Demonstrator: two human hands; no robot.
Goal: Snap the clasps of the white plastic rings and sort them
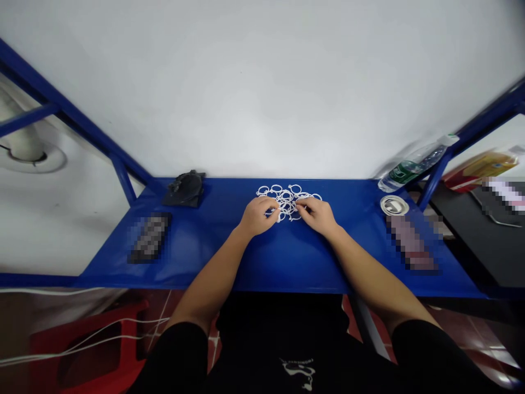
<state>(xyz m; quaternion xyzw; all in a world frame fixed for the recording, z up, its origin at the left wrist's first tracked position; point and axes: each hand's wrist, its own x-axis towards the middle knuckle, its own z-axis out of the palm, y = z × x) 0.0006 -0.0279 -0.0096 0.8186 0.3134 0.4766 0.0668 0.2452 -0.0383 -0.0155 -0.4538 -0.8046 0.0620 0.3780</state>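
Observation:
A loose heap of thin white plastic rings (286, 196), several with a small knob or eyelet on the edge, lies on the blue tabletop (283, 262). At the left side of the heap, my left hand (257, 215) is curled, thumb and fingertips pinched on a white ring. My right hand (320, 214) is on the heap's right side, its thumb and fingers closed at the edge of another white ring. A short gap separates the two hands. Fingertips partly hide the rings they touch, and many rings overlap.
Left on the table are a crumpled black bag (186, 189) and a blurred dark object (151, 238). To the right stand a leaning clear bottle (410, 167), a tape roll (394, 206) and a blurred pinkish object (411, 242). Blue frame bars flank both sides; a white wall is behind.

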